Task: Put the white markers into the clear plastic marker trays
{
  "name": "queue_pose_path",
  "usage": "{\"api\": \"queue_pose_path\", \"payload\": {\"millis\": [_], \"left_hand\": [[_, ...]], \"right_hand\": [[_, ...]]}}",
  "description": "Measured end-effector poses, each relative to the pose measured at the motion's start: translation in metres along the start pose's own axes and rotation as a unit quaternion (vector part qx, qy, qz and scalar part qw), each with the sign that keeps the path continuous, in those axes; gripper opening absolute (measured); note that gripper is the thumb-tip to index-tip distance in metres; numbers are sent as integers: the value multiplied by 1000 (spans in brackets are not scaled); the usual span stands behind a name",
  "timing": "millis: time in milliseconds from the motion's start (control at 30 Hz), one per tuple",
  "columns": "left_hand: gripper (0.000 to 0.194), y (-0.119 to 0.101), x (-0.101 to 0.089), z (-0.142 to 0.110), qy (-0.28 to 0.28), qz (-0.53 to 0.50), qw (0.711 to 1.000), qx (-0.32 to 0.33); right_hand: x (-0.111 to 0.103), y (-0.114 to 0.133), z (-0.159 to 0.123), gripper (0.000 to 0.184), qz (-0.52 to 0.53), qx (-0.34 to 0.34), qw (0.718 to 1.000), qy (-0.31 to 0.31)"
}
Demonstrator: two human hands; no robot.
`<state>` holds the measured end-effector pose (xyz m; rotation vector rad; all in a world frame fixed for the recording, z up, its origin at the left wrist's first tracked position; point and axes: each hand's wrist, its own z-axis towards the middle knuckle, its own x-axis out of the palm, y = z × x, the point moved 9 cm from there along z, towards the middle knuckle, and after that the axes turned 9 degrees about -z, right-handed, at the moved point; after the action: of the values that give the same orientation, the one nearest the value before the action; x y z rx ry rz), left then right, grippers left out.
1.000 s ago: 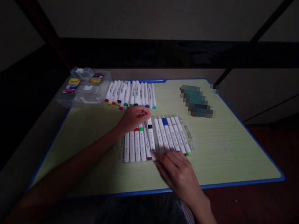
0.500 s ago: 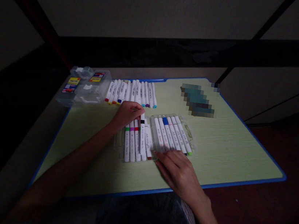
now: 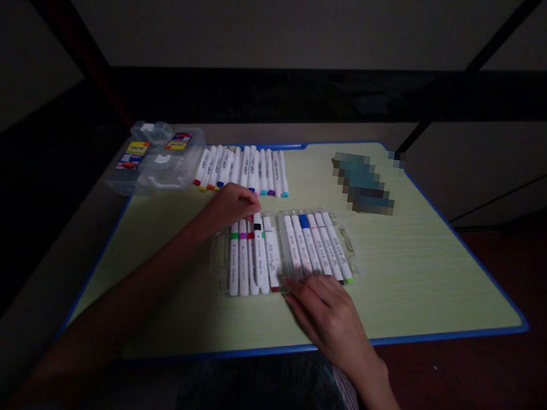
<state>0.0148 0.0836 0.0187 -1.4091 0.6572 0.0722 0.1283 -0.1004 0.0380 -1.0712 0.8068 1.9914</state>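
Note:
My left hand (image 3: 230, 207) pinches the top end of a white marker with a black band (image 3: 258, 251). That marker lies aslant over other white markers in the left half of a clear plastic case (image 3: 218, 261). Bands of green, purple and red show on the markers beside it. At the near edge of the case, my right hand (image 3: 333, 310) is closed, its thumb and fingers at the rim between the two halves. Several white markers (image 3: 321, 246) lie side by side in the right half, one with a blue band. Their lower ends are partly hidden behind my right hand.
A row of white markers with coloured ends (image 3: 242, 169) lies at the back of the blue-edged table (image 3: 425, 279). Clear plastic cases with labels (image 3: 157, 166) sit at the back left. A blurred-out flat object (image 3: 363, 183) lies at the back right.
My left hand has moved left with the black-banded marker, from beside the gap between the halves to over the markers further left. My right hand has stayed at the case's near edge.

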Motion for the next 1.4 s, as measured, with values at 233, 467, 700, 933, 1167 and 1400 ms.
{"api": "queue_pose_path", "payload": {"millis": [233, 467, 700, 933, 1167, 1400], "left_hand": [[10, -3, 1, 0, 18, 63, 997, 50], [14, -19, 5, -3, -10, 159, 980, 116], [16, -18, 18, -7, 4, 184, 978, 102], [18, -16, 22, -6, -2, 183, 978, 100], [17, -13, 21, -5, -5, 154, 984, 93], [20, -14, 21, -3, -2, 134, 986, 95]], "right_hand": [[1, 2, 1, 20, -6, -7, 1000, 4], [2, 4, -1, 18, -4, -26, 1000, 10], [4, 7, -4, 17, 0, -44, 999, 14], [4, 7, -3, 16, 3, -41, 999, 10], [5, 4, -3, 16, -3, -32, 999, 14], [5, 4, -4, 19, -6, -29, 999, 17]]}}
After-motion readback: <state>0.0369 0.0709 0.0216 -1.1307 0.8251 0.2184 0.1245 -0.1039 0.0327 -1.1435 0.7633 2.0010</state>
